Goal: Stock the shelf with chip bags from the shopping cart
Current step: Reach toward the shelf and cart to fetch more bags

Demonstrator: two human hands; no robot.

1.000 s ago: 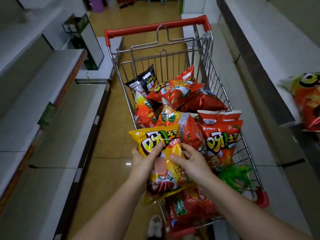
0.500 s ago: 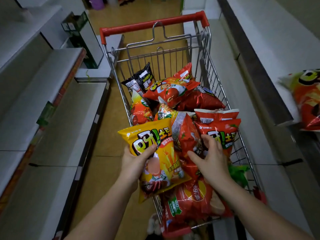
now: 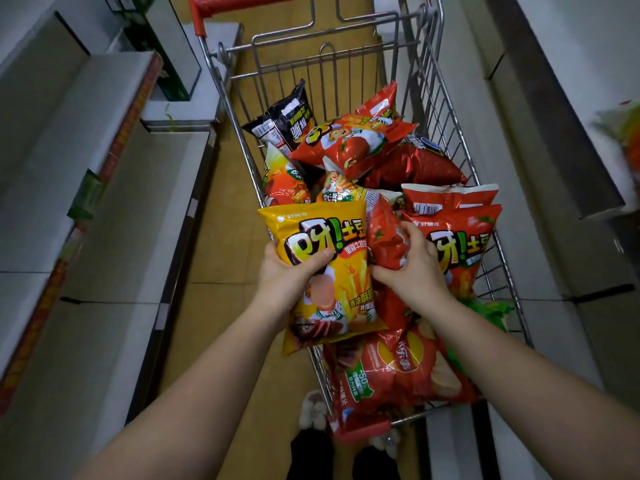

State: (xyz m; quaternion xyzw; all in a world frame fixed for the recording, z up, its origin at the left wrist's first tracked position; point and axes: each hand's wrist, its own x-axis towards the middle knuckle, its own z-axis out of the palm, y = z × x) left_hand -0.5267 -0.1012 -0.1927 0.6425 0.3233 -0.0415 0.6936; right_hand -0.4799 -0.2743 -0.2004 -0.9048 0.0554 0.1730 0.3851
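While the left hand [image 3: 289, 277] grips a glossy yellow chip bag [image 3: 323, 271], the right hand [image 3: 414, 271] clutches a crinkled red bag [image 3: 386, 237] at 3 o'clock, over the wire cart [image 3: 446, 109].

— Where does the shopping cart [image 3: 446, 109] stand?
— In the aisle, between the shelf on the left [image 3: 86, 161] and the shelf on the right [image 3: 554, 98], its handle at the far end.
— And the chip bags?
— Piled in the cart. The left hand [image 3: 287, 278] holds one bag [image 3: 325, 271] over the cart's left rim; the right hand [image 3: 412, 275], just beside it, grips another bag [image 3: 386, 240] on the pile. One more bag [image 3: 623, 133] sits on the right shelf.
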